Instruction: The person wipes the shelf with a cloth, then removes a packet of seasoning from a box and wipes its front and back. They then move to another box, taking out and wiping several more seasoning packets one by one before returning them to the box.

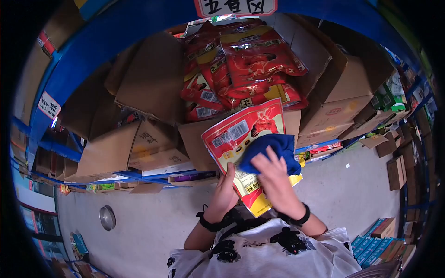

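In front of my body I see a red and yellow food bag (228, 147) with a barcode and a small food picture, its flat face turned up towards me. Its left edge is gripped by my left hand (225, 193), thumb on the front. Over the bag's right side, my right hand (274, 178) presses a bunched dark blue cloth (280, 148) against the surface. The fingers of that hand are slightly blurred. Just beyond, an open cardboard box (197, 146) holds a heap of similar red bags (259, 58).
Other open cardboard boxes (109, 150) stand left and right on the blue metal shelf (92, 30). A label (236, 6) hangs on the upper beam. On the grey floor are a round metal dish (107, 217) and stacked teal cartons (371, 250).
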A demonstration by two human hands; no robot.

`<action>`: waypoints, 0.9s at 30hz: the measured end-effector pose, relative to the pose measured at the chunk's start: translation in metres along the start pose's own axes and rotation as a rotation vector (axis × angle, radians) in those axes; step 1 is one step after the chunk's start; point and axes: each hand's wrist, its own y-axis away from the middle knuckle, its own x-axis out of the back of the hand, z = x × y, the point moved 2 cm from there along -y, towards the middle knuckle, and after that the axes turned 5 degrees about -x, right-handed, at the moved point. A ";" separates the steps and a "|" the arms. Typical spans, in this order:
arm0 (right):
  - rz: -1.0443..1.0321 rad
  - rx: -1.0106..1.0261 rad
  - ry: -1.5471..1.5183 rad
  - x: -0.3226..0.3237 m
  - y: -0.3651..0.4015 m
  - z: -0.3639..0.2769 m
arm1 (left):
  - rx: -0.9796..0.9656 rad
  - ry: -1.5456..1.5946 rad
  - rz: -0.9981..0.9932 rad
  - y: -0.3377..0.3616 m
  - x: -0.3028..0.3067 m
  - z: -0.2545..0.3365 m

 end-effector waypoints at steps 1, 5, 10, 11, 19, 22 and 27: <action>0.015 0.050 0.104 -0.009 0.004 -0.004 | -0.025 0.049 -0.020 -0.001 0.000 -0.001; -0.132 0.215 0.135 -0.009 0.011 -0.007 | -0.072 0.131 -0.104 0.002 0.004 0.014; -0.418 0.515 0.148 -0.011 0.033 0.005 | -0.181 0.127 0.007 -0.003 0.013 0.026; -0.437 0.547 0.195 -0.008 0.035 0.009 | -0.180 0.206 -0.043 -0.003 0.014 0.027; 0.020 0.325 0.242 0.024 0.027 0.056 | -0.217 0.307 -0.028 -0.001 0.025 0.041; 0.286 0.077 -0.305 0.030 0.046 0.093 | -0.269 0.282 0.052 0.003 0.030 0.045; 0.509 0.032 -1.055 0.053 0.027 0.065 | -0.207 0.077 0.150 0.013 0.037 0.048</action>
